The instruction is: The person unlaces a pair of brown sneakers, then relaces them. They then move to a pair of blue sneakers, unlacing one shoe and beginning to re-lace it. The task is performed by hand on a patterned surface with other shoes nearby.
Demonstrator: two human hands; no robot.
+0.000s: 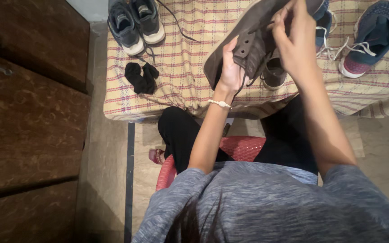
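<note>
A seated person holds a grey-brown shoe (253,36) tilted above a checked tablecloth (190,58). The left hand (231,69) is closed around the shoe's side near the eyelets; the right hand (293,36) pinches a dark lace (253,80) at the tongue. A second grey shoe (274,72) lies just beneath. Dark sneakers (136,22), black socks (141,77) and blue shoes (370,38) rest nearby.

Pair of sneakers (136,20) and socks (142,77) left on table (181,63), lone sneaker (370,38) right
</note>
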